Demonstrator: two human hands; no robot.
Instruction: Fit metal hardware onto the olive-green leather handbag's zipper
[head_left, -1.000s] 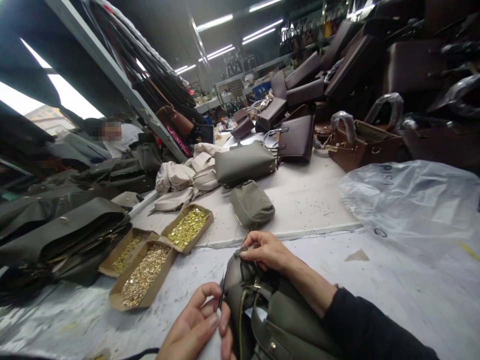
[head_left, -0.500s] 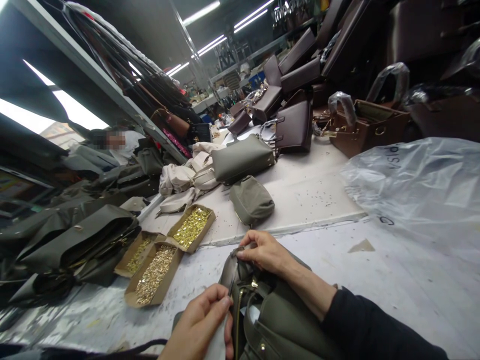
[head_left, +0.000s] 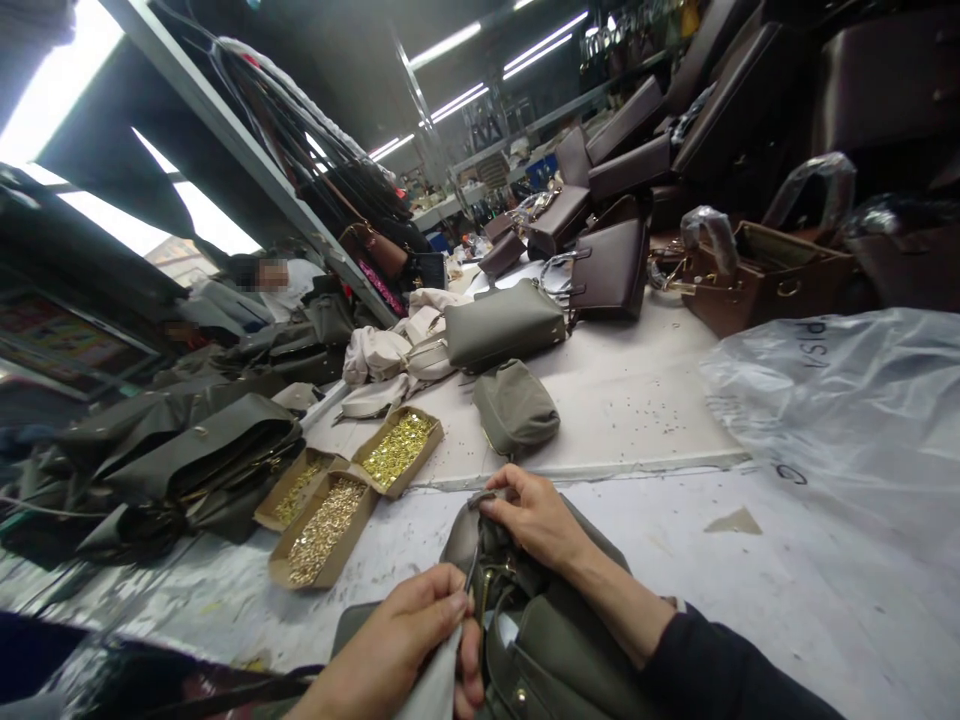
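Observation:
A dark olive handbag [head_left: 566, 640] with a gold zip lies in front of me at the table's near edge. My right hand [head_left: 529, 510] pinches the bag's edge at its far end, thumb against the fingers. Lower left, my left hand [head_left: 424, 630] is closed on the edge of the bag beside the zip, with a pale grey flap of material hanging under the fingers. A bit of white shows inside the bag's opening. Part of the bag is hidden under both hands and my right forearm.
Left of the bag stand card trays of small gold fittings [head_left: 322, 530] and shiny gold pieces [head_left: 397, 447]. An olive pouch [head_left: 516, 408] and a grey-green bag [head_left: 506, 325] lie beyond. Clear plastic [head_left: 847, 390] spreads at right, below brown handbags [head_left: 765, 285]. Olive bags [head_left: 202, 450] pile up left.
The view has swung a little to the left, so the surroundings sit further right. Both hands keep their hold on the handbag, with barely any shift.

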